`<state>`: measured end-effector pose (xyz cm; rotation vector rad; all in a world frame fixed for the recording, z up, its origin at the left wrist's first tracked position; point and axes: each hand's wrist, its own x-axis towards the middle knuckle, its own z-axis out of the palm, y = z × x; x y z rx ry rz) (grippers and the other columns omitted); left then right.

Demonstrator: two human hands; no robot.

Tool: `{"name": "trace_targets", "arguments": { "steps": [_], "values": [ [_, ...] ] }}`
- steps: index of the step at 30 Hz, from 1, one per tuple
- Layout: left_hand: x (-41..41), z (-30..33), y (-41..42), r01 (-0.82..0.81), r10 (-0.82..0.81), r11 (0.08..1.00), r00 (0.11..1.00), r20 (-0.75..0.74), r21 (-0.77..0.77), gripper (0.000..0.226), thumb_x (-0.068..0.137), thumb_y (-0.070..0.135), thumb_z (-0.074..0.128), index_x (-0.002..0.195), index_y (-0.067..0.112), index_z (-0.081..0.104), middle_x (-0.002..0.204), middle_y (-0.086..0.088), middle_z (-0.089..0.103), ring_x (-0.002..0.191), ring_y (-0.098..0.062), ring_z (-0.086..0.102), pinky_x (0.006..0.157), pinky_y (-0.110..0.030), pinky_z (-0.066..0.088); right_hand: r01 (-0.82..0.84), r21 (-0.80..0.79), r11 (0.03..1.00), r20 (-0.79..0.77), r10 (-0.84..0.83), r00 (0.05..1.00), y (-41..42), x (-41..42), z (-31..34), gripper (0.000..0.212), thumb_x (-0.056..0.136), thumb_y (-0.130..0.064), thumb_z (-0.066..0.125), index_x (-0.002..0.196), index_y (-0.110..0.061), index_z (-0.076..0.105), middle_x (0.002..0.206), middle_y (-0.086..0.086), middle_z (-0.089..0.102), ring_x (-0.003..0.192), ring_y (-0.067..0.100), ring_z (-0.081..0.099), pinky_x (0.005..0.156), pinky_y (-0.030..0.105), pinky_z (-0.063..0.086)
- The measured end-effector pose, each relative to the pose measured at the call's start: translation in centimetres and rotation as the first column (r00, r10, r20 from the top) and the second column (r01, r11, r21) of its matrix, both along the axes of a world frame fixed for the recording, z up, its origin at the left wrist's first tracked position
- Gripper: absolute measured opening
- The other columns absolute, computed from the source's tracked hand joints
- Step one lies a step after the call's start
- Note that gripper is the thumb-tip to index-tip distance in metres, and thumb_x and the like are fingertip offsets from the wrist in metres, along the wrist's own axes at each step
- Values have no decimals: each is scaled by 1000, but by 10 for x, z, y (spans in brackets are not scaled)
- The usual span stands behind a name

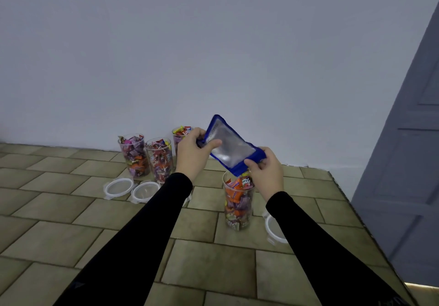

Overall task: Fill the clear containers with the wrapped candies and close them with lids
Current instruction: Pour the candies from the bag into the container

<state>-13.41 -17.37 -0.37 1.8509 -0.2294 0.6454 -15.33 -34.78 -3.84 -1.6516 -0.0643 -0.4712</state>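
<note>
Far left, two filled clear containers: one (133, 156) at the wall, a second (159, 159) just beside it at its 3 o'clock, both packed with wrapped candies and both lidless. Two white-rimmed lids (118, 188) (145, 191) lie flat on the tile-pattern surface (59, 234) at 6 o'clock of those containers. A third filled container (178, 137) stands further back, mostly hidden behind the left hand.

Left hand (193, 150): fingers curled round the upper end of the blue candy bag (231, 147), thumb pressed on its clear front panel. The bag looks flat, near empty. Its long axis runs 11 o'clock to 5 o'clock, low end down.

Right hand (267, 171): pinches the bag's lower corner, thumb on top and fingers curled under. That corner sits right above the mouth of the fourth container (238, 201), which lies at 7 o'clock of the right hand, touching or nearly so. The container is filled to about the rim with orange and purple wrapped candies.

Fourth lid (275, 231) lies at 4 o'clock of that container, partly covered by the right sleeve.

Judgement: pouring is about done; the right hand is nearer both the fourth container and its lid, so it suits the capping. None of the containers is closed yet.
</note>
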Motion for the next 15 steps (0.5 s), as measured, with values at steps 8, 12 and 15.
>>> {"name": "trace_targets", "arguments": {
  "steps": [8,12,15],
  "values": [
    [-50,0,67,-268,307,880,951,38,-393,23,88,20,67,70,21,52,63,6,42,56,-7,39,56,-22,36,202,-330,922,587,33,809,94,-21,22,46,81,-12,59,126,-9,51,129,9,48,121,20,43,105,32,38],
    [-101,-22,141,-471,525,729,850,-34,-497,21,86,24,67,75,12,54,66,2,41,62,-11,37,60,-27,34,-9,-402,916,513,233,826,175,-36,-8,50,80,-17,59,129,-12,49,140,12,38,131,27,38,109,39,34],
    [-158,-49,204,-630,686,594,722,-95,-499,22,91,21,64,80,5,55,68,-3,43,60,-9,40,57,-19,34,-246,-548,799,294,460,838,251,-60,-42,49,84,-25,54,130,-13,48,140,8,38,133,27,37,109,41,35]
  ]
}}
